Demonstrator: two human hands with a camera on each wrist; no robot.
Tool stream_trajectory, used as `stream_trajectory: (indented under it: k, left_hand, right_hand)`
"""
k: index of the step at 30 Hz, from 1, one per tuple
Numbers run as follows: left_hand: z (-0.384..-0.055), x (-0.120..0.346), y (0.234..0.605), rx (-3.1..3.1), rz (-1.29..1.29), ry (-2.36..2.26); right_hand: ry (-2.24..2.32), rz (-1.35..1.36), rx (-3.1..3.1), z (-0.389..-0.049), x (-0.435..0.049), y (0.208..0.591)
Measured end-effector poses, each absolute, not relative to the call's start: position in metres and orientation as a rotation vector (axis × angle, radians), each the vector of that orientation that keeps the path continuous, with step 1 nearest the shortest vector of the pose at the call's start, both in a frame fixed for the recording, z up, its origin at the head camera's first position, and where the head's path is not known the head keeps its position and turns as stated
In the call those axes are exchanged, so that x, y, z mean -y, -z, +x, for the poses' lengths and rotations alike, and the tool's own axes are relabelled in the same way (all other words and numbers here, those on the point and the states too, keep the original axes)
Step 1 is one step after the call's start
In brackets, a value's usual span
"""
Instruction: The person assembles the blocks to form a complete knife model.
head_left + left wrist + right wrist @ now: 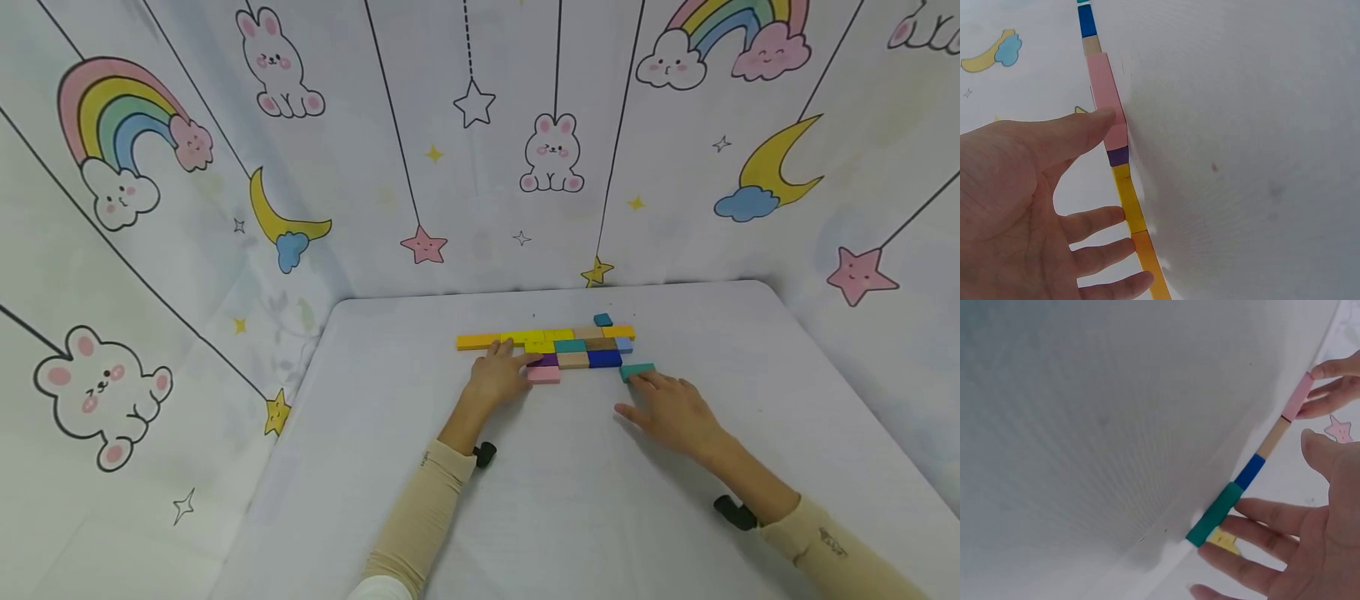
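On the white table, flat coloured blocks lie side by side in rows. My left hand (497,375) rests at the left of them. In the left wrist view its thumb lies against the pink block (1105,87), and its other visible fingers reach straight to the yellow block (1130,197) and orange block (1150,265). The purple block (543,360) is beside this hand. My right hand (675,410) touches the teal block (637,370) at the right with its fingertips. Its thumb stands apart from the block, as the right wrist view also shows.
The dark blue block (604,358) lies just left of the teal one, beside a tan block (573,360). A small dark teal block (603,319) sits behind the rows. Behind the table (375,375) hangs a printed curtain (480,200) with rabbits and stars.
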State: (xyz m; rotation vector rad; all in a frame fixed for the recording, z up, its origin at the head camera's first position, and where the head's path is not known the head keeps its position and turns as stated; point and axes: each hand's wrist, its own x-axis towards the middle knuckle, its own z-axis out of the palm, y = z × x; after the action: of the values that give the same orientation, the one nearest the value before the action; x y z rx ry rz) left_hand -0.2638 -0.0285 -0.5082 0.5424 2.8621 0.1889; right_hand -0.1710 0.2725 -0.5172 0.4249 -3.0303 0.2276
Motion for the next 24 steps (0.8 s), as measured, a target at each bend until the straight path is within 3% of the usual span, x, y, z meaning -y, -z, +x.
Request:
stream_trajectory:
  k: [24]
  left_hand:
    - [-0.263, 0.029, 0.508, -2.872, 0.553, -0.211]
  right_hand:
    - [-0.275, 0.496, 2.993, -0.16, -0.25, 0.514]
